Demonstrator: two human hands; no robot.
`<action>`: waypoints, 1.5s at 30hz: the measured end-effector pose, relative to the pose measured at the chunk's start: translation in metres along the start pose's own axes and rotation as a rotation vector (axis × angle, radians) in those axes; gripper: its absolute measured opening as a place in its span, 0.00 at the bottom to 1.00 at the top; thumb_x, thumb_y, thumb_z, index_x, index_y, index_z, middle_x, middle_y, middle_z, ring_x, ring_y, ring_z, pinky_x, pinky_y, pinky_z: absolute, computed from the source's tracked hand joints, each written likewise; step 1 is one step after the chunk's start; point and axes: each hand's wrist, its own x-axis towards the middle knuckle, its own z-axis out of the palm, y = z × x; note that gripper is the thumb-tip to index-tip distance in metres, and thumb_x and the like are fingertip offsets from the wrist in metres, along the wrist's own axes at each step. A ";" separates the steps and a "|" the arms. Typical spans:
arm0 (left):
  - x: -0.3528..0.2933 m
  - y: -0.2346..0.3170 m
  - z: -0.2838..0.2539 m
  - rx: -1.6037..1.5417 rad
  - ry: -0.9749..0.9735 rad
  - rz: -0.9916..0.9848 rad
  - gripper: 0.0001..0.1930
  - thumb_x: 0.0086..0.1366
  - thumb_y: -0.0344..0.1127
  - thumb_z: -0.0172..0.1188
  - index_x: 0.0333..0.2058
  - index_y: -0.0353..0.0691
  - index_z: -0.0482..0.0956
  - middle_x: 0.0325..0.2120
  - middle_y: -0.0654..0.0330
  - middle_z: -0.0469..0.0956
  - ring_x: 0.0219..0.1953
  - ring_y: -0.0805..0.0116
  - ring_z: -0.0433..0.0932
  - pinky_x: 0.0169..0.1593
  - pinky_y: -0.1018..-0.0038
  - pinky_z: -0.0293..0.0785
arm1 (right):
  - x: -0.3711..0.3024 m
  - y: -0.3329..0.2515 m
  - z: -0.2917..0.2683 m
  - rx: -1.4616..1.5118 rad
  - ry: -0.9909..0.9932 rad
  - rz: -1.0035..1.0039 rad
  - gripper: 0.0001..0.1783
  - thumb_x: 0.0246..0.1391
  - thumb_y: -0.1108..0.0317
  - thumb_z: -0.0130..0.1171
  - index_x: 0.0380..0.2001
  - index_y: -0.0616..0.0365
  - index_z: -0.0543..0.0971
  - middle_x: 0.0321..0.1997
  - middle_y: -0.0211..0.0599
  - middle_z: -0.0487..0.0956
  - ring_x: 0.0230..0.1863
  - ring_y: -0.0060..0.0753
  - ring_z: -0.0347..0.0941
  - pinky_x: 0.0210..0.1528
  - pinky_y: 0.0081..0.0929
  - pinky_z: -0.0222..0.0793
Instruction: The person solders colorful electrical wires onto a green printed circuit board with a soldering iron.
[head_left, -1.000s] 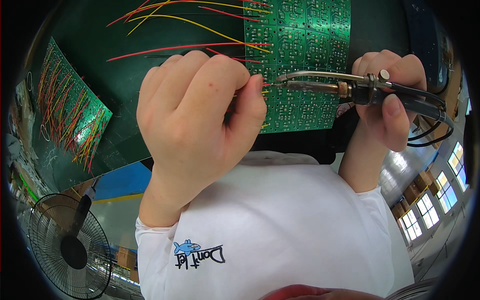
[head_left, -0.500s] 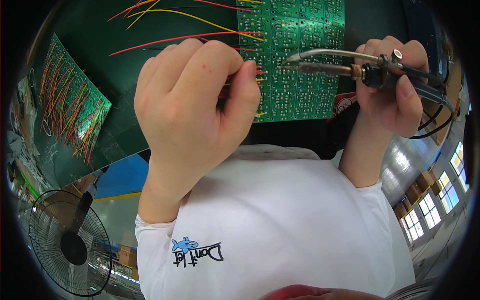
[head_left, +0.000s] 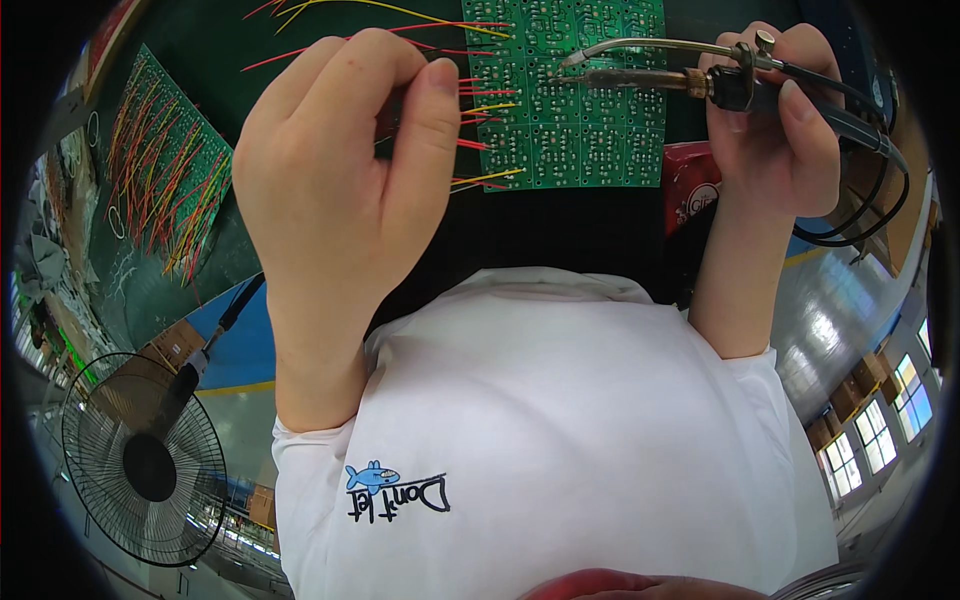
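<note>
A green circuit board panel point(head_left: 625, 150) lies at the top middle, dotted with solder joints. Several red and yellow wires point(head_left: 490, 147) are attached along its left side and run behind my left hand point(head_left: 340, 170). That hand is closed, thumb and index finger pinched just left of the panel's edge; whatever sits between the fingertips is hidden. My right hand point(head_left: 775, 130) grips a soldering iron point(head_left: 735, 88) with a curved metal feed tube point(head_left: 650, 44) clamped on top. The iron's dark tip and the tube's end are over the middle of the panel.
A second green board point(head_left: 170, 165), thick with red and yellow wires, lies at the left on the dark green table point(head_left: 225, 270). Black cables point(head_left: 890, 190) trail from the iron. A red printed item point(head_left: 690, 175) sits beside the panel. A black fan point(head_left: 150, 465) stands lower left.
My left hand has drawn left, off the panel's edge, still pinched. The iron keeps about the same place over the panel. The whole view has shifted, so the table things appear higher.
</note>
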 end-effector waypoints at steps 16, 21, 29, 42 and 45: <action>-0.039 -0.002 -0.011 -0.105 0.014 0.060 0.06 0.62 0.25 0.64 0.26 0.34 0.77 0.20 0.62 0.72 0.20 0.76 0.67 0.23 0.81 0.62 | -0.004 0.004 0.030 -0.088 -0.102 0.050 0.09 0.54 0.67 0.50 0.35 0.61 0.68 0.28 0.38 0.68 0.27 0.24 0.60 0.31 0.25 0.56; -0.045 -0.013 0.002 -0.138 0.021 0.026 0.07 0.62 0.26 0.65 0.26 0.34 0.77 0.20 0.64 0.73 0.19 0.78 0.67 0.23 0.82 0.62 | -0.015 0.010 0.038 -0.159 -0.050 0.050 0.09 0.54 0.67 0.51 0.36 0.60 0.68 0.27 0.37 0.68 0.25 0.23 0.60 0.30 0.25 0.55; -0.044 -0.018 -0.001 -0.161 -0.008 0.004 0.08 0.62 0.26 0.65 0.24 0.35 0.77 0.19 0.65 0.73 0.18 0.79 0.65 0.22 0.82 0.58 | -0.016 0.018 0.040 -0.194 -0.076 0.028 0.10 0.56 0.68 0.52 0.38 0.60 0.69 0.28 0.37 0.69 0.25 0.23 0.60 0.30 0.25 0.55; -0.046 -0.025 -0.004 -0.193 -0.013 0.001 0.08 0.61 0.25 0.64 0.24 0.35 0.76 0.17 0.66 0.71 0.18 0.80 0.62 0.21 0.81 0.55 | -0.012 0.021 0.045 -0.215 -0.076 0.027 0.11 0.56 0.67 0.51 0.40 0.60 0.68 0.27 0.37 0.68 0.25 0.24 0.61 0.30 0.26 0.56; -0.049 -0.028 -0.002 -0.201 -0.004 0.004 0.08 0.60 0.24 0.65 0.24 0.35 0.76 0.18 0.66 0.71 0.17 0.80 0.62 0.21 0.81 0.54 | -0.012 0.021 0.049 -0.215 -0.057 0.036 0.10 0.56 0.67 0.51 0.39 0.60 0.68 0.27 0.37 0.68 0.25 0.24 0.60 0.29 0.26 0.56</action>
